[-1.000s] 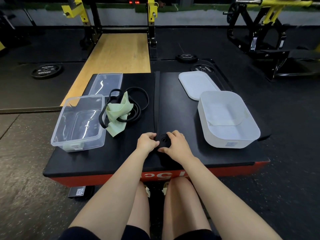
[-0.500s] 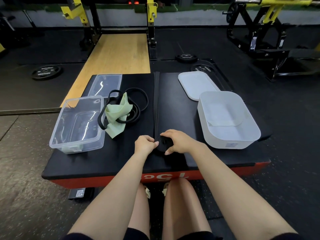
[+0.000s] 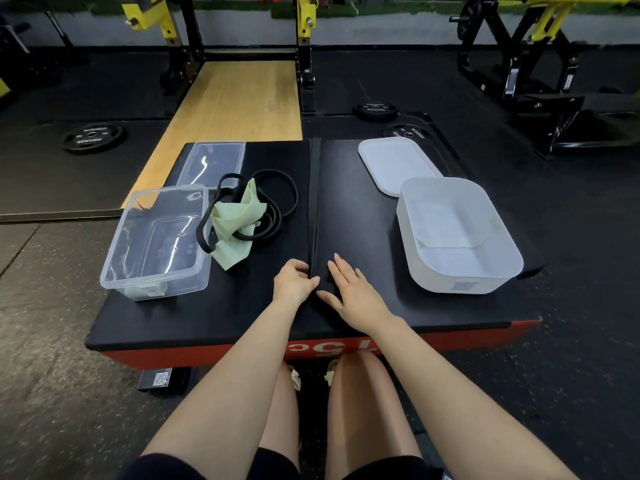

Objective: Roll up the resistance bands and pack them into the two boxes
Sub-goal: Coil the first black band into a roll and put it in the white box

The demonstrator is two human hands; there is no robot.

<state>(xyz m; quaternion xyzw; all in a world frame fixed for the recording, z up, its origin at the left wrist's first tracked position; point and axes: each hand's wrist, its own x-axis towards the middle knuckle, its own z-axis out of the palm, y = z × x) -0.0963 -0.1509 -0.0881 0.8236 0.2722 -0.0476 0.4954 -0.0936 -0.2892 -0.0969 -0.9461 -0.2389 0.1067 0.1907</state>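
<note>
- Left hand (image 3: pixel 294 280) pinching the black band (image 3: pixel 314 202) roll at frame centre; right hand (image 3: pixel 353 289) flat, fingers straight, pressing it.
- Keep turns tight, edges aligned while rolling up-frame.

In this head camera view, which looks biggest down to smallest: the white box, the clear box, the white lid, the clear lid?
1. white box and clear box: too alike to rank.
2. white lid.
3. clear lid, though both lids lie farther away, so unsure.
</note>
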